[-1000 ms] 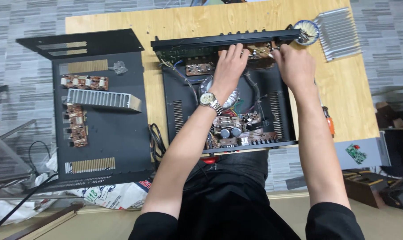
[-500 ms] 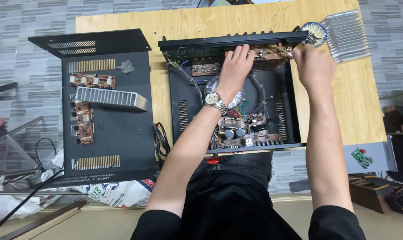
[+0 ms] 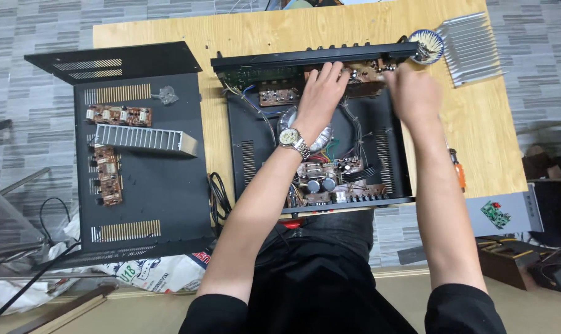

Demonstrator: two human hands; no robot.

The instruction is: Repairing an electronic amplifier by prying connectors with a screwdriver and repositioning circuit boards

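The open amplifier case (image 3: 321,154) lies along the far edge of the surface (image 3: 231,37), its long front panel (image 3: 311,59) running left to right. My left hand (image 3: 321,93) rests flat on the brown circuit board (image 3: 361,77) behind that panel, fingers spread. My right hand (image 3: 413,93) is blurred beside it; I cannot tell its grip.

On the wooden bench (image 3: 243,37) lies an open black amplifier chassis (image 3: 246,154), and both hands reach into its far end: the left hand (image 3: 321,89), a wristwatch (image 3: 291,138) on its wrist, rests its fingers (image 3: 330,71) on the brown circuit board (image 3: 361,77) behind the front panel, while the right hand (image 3: 413,93), blurred, sits just beside it. To the left lies the removed black cover (image 3: 150,185), carrying a finned heatsink (image 3: 144,138) and small boards; a second heatsink (image 3: 472,46) and a small patterned bowl (image 3: 428,46) lie at the bench's far right corner.
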